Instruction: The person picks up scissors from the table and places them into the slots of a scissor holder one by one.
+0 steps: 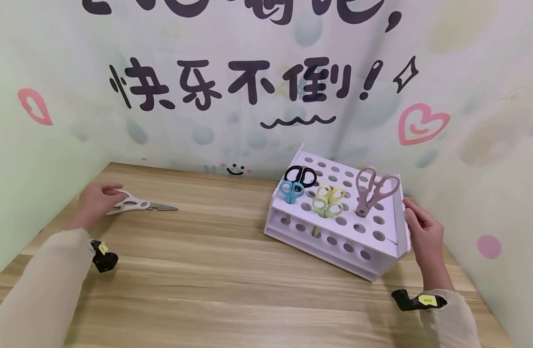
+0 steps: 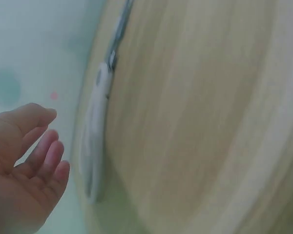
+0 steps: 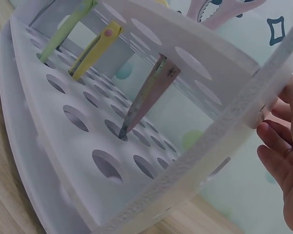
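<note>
At the left of the table my left hand is beside a pair of white-handled scissors, which lies with its blades pointing right. The left wrist view shows these fingers loosely bent, with a gap between them and the scissors handle. My right hand holds the right side panel of a white two-tier rack by its edge. Black, blue, yellow, green and mauve scissors stand in the rack's holes, handles up.
The wooden table meets a printed cloth wall at the back. Cloth also rises on both sides, close to each hand. Round holes run through both tiers of the rack, and its right panel is thick.
</note>
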Demonstrator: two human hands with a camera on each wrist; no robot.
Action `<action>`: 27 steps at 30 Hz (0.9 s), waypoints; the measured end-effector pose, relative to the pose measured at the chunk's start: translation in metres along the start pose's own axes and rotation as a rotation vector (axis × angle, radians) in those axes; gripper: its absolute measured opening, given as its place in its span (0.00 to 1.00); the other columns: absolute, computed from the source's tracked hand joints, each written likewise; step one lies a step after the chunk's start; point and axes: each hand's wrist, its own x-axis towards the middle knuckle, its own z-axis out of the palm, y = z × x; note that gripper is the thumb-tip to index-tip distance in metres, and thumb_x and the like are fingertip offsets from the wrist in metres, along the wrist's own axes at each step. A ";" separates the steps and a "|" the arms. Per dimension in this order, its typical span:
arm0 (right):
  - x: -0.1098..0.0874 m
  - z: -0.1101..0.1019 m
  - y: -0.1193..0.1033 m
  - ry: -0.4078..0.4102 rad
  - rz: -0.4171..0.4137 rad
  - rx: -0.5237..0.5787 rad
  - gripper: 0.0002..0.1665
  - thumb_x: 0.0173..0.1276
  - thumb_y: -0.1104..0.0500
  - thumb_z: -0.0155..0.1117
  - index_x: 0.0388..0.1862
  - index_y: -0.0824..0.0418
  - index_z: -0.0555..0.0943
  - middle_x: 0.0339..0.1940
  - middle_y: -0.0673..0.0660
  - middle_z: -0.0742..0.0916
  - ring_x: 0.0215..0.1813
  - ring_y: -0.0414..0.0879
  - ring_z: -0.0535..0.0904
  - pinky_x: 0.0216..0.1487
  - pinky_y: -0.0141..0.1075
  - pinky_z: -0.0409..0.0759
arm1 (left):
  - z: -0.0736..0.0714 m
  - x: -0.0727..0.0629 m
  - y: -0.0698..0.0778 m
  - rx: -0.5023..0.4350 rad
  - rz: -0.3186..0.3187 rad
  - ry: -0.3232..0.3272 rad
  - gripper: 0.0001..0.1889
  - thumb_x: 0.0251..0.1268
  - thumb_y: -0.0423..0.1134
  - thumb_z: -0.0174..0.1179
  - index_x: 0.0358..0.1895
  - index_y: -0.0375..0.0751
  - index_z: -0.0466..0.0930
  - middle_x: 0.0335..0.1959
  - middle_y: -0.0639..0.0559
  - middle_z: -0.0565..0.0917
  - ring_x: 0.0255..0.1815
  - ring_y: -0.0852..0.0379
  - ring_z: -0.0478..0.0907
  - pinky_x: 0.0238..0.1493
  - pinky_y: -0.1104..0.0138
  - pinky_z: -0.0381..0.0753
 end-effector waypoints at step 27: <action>0.001 0.000 0.003 0.000 -0.008 -0.026 0.18 0.64 0.61 0.60 0.54 0.59 0.79 0.46 0.41 0.82 0.49 0.33 0.75 0.40 0.17 0.72 | -0.003 -0.019 -0.041 0.168 0.010 0.019 0.26 0.57 0.50 0.61 0.32 0.23 0.73 0.20 0.42 0.69 0.27 0.47 0.65 0.28 0.62 0.67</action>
